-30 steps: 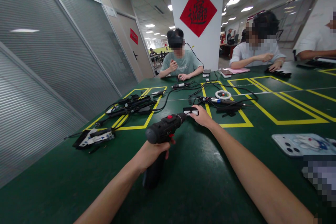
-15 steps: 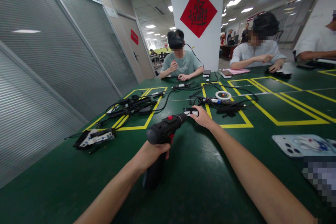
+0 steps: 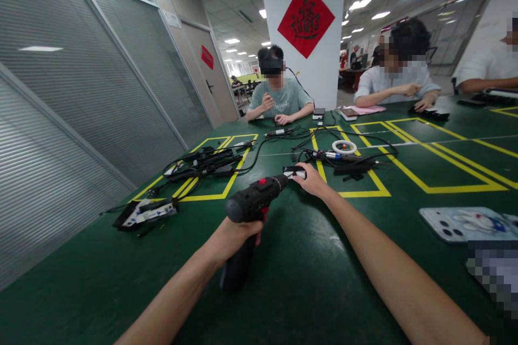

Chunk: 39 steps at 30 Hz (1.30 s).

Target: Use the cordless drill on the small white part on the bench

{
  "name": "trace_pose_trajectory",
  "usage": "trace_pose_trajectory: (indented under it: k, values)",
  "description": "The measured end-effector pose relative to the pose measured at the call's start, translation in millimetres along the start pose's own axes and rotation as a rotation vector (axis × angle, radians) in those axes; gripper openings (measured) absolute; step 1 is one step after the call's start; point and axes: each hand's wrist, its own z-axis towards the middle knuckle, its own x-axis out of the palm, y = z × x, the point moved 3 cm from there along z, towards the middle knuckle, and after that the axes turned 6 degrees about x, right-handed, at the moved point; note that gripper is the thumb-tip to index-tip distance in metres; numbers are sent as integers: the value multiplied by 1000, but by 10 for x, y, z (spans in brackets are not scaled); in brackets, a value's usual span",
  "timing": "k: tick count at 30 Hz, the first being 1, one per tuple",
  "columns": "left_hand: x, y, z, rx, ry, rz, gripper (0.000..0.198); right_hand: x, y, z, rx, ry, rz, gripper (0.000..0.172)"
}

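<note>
My left hand point(image 3: 242, 232) is wrapped around the handle of a black cordless drill point(image 3: 251, 200) with red buttons. The drill's chuck points away from me, towards a small black-and-white box-like piece point(image 3: 297, 173). Closed on the right end of that piece is my right hand point(image 3: 311, 179), holding it on the green table point(image 3: 307, 280). The drill's tip meets or nearly meets the piece; I cannot tell if they touch.
Tangled black cables point(image 3: 206, 164) lie left, near an open pouch point(image 3: 148, 211) of small parts. Beyond my right hand are soldering-iron-like tools point(image 3: 340, 156) and a white ring point(image 3: 344, 146). A phone point(image 3: 461, 223) lies right. Several people sit across the table.
My hands, the drill and the small piece stay practically where they were. Only people in the background shift slightly.
</note>
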Motion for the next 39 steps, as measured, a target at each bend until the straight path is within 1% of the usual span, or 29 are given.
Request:
trace_pose_trajectory:
  k: [3,9,19,24,31,35,39]
  values:
    - [-8,7,-4,-6,16,5,20,5,-12,4,-6,-2,4,42]
    - [-19,38,2,-21,3,9,26,25,-28,22,-14,-13,4,42]
    - [-21,63,8,2,18,-12,25,29,-47,22,-41,-15,-14,42]
    - [-30,72,10,15,31,-10,24,35,-54,23,-31,-13,-15,42]
    - [-36,114,12,-7,22,-31,26,36,-55,25,-47,-18,-27,41]
    - [-27,103,10,-10,15,-46,23,42,-59,27,-41,-16,-21,42]
    - [-25,79,8,-22,-4,-52,24,41,-58,21,-39,-15,-15,42]
